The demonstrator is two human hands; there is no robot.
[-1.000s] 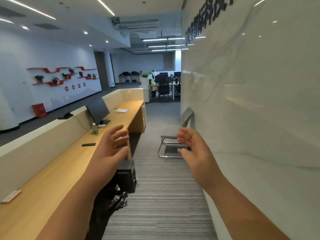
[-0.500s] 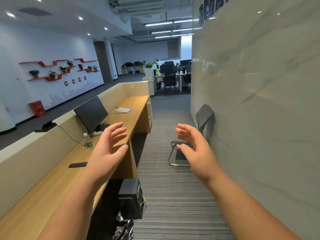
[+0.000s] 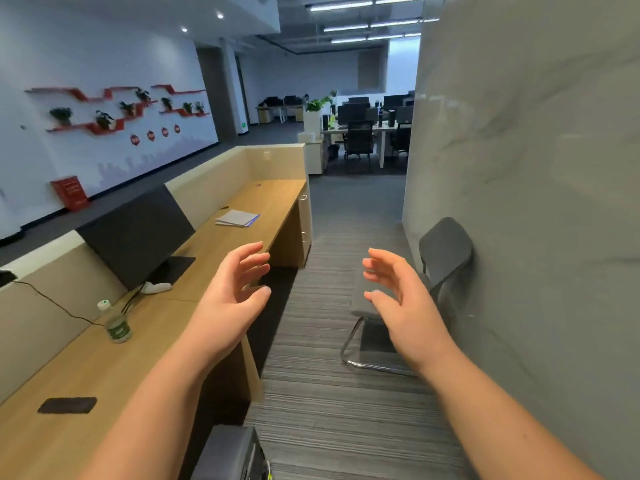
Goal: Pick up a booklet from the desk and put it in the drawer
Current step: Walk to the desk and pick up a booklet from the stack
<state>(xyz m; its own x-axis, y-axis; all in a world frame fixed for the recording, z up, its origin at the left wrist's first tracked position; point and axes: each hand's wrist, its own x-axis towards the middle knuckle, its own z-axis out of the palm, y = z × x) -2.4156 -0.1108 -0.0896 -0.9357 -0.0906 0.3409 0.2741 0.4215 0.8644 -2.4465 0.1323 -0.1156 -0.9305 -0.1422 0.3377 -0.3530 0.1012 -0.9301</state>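
Note:
A thin white booklet (image 3: 237,218) with a blue edge lies flat on the long wooden desk (image 3: 221,244), towards its far end. At that far end the desk has a drawer unit (image 3: 304,221) with small handles, all drawers shut. My left hand (image 3: 230,299) floats in the air above the desk's front edge, fingers spread, holding nothing. My right hand (image 3: 398,303) is raised over the aisle at the same height, fingers apart and empty. Both hands are well short of the booklet.
On the desk stand a dark monitor (image 3: 138,233), a white mouse (image 3: 157,287), a small water bottle (image 3: 116,323) and a black phone (image 3: 67,405). A grey chair (image 3: 440,258) sits against the marble wall (image 3: 536,202) on the right. A black bin (image 3: 232,452) is below.
The view has advanced along the aisle: monitor, bottle, chair and booklet are all closer. Both hands stay raised and open in front of me, fingers a little more curled.

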